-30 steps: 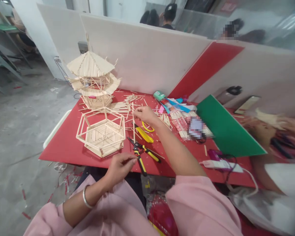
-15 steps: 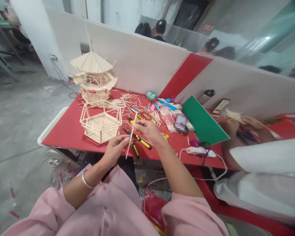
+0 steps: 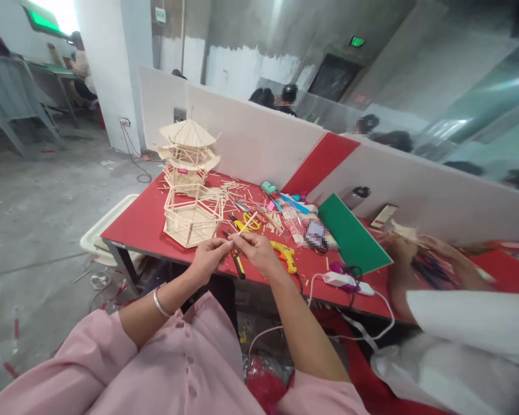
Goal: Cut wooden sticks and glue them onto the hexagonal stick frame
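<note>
My right hand (image 3: 256, 252) pinches a thin wooden stick (image 3: 248, 223), which slants up and to the right from the fingers. My left hand (image 3: 208, 260) meets it at the stick's lower end, thumb and fingers pressed together there; that end is hidden by the fingertips. Just left of the hands stands an open hexagonal stick frame (image 3: 193, 223) with a slatted floor. Behind it rises a stick pagoda model (image 3: 188, 138) with tiered roofs. Under and beside the hands lie black-and-yellow pliers (image 3: 239, 266) and a yellow-handled tool (image 3: 251, 221).
Loose sticks (image 3: 231, 190) are scattered across the red table (image 3: 130, 225). A yellow glue gun (image 3: 285, 253), plastic packets (image 3: 296, 222), a green board (image 3: 352, 236) and a white power strip (image 3: 348, 282) lie to the right. A co-worker's hands (image 3: 445, 253) work at the far right.
My hands have come together on the stick, which has turned from steep to a flatter slant. The view has shifted, so the table sits lower, and the glue gun shows more fully.
</note>
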Motion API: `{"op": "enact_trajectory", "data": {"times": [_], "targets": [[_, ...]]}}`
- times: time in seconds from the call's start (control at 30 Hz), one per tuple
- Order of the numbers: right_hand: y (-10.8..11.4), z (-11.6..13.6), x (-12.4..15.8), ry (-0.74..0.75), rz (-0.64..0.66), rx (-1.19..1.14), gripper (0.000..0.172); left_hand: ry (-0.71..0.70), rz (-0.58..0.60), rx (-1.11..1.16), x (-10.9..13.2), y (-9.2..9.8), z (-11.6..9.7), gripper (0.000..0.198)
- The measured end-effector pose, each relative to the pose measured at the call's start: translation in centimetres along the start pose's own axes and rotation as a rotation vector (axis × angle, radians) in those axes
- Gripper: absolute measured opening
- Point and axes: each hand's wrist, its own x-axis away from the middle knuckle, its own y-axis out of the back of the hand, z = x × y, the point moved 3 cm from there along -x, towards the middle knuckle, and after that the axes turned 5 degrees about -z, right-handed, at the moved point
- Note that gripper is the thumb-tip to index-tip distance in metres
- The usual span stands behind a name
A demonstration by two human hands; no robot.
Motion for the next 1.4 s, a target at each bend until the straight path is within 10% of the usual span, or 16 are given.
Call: {"op": "enact_trajectory", "data": {"times": [0.1, 0.23, 0.47, 0.77, 1.1, 1.4], "targets": [[1.5, -0.9, -2.1, -0.045, -0.118, 0.117, 0.05, -0.118, 0.038, -0.189, -0.4, -0.2, 0.4, 0.042], [4.0, -4.0, -8.1, -0.154, -0.22, 0.206, 0.051, -0.64, 0.027, -0.651, 0.6, 0.1, -1.0, 0.022], [2.0, -9.1, -17.4, -0.333, -0.041, 0.453, 0.038, -1.27, -0.087, -0.925, 2.9, 2.9, -10.2, 0.029], [1.0, -9.4, -25.1, -0.271, 0.032, 0.877, 0.036, -0.739, -0.257, -0.939, -8.0, 8.6, -19.1, 0.018], [-0.3, -8.3, -31.3, 0.016, 0.373, 1.084, 0.025, -0.419, -0.134, -0.862, -17.8, 11.4, -18.8, 0.027], [1.9, -10.4, -29.8, 0.221, 0.658, 1.046, 0.019, -0.413, 0.11, -0.986, -22.4, 9.5, -18.3, 0.021]]}}
